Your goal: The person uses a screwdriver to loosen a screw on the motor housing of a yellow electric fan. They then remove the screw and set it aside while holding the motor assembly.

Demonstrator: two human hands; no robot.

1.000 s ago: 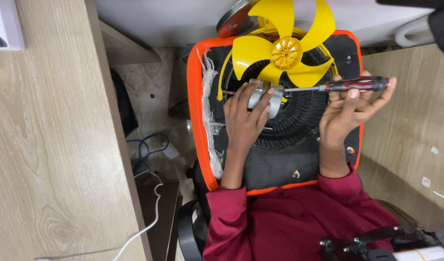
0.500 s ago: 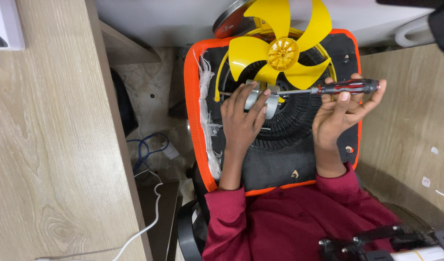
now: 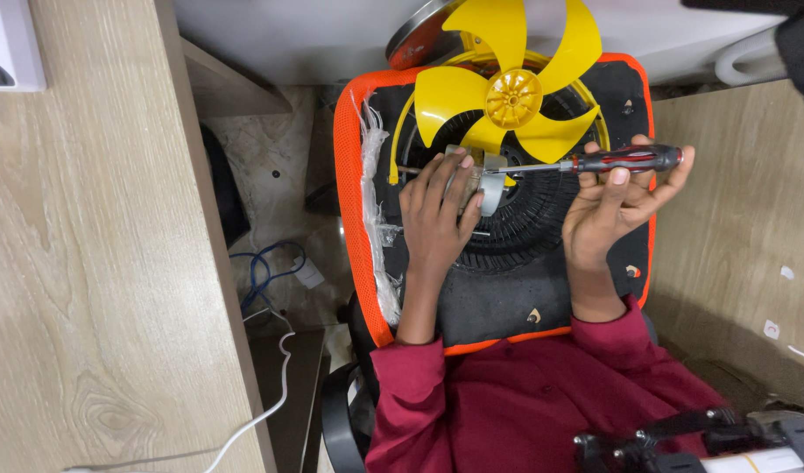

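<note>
Light wood-grain desk (image 3: 87, 263) panels flank a gap where a black fan housing with an orange rim (image 3: 349, 219) rests on the person's lap. At its twelve o'clock sits a yellow five-bladed plastic fan blade (image 3: 511, 96). Just below the blade's hub, the left hand (image 3: 437, 215) wraps around a small grey motor part (image 3: 485, 184), fingers curled on it. At three o'clock, the right hand (image 3: 617, 206) grips a screwdriver with a red-and-black handle (image 3: 625, 159), its thin metal shaft running horizontally toward the motor. Maroon sleeves (image 3: 516, 403) fill six o'clock; blue and white cables (image 3: 266, 271) lie at nine o'clock on the floor.
</note>
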